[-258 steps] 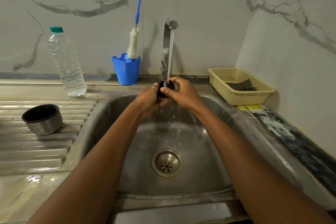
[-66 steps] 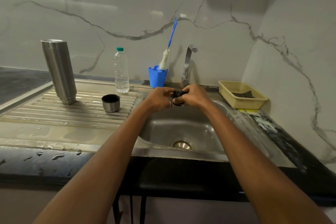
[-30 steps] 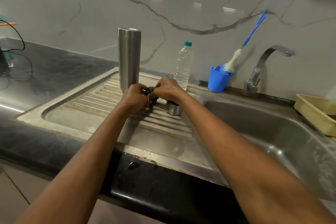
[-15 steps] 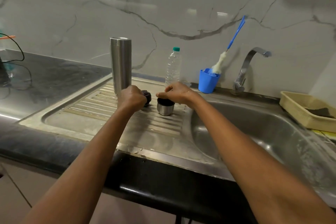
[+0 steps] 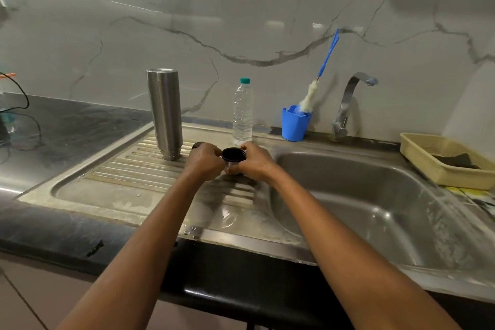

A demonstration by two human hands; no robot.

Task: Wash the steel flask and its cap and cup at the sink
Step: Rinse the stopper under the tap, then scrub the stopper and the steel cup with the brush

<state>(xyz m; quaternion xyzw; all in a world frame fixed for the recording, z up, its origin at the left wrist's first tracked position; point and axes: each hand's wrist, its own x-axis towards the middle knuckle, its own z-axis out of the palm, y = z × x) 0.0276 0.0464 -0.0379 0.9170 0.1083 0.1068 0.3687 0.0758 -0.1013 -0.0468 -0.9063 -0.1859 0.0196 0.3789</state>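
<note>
Marble-walled kitchen, ribbed steel drainboard (image 5: 128, 177): left hand (image 5: 205, 160), right hand (image 5: 255, 163), each grip clamped round cup (image 5: 233, 155)

Water bottle (image 5: 242, 112) near blue holder (image 5: 293, 127) holding brush (image 5: 308, 99); yellow basket (image 5: 442, 177) far right.

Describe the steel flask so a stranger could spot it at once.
Start at the steel sink basin and move left onto the ribbed drainboard. The flask stands at its back, near the marbled wall. It is the tallest thing there, plain brushed metal, narrow end down, unlike the clear green-capped bottle beside it.
</note>
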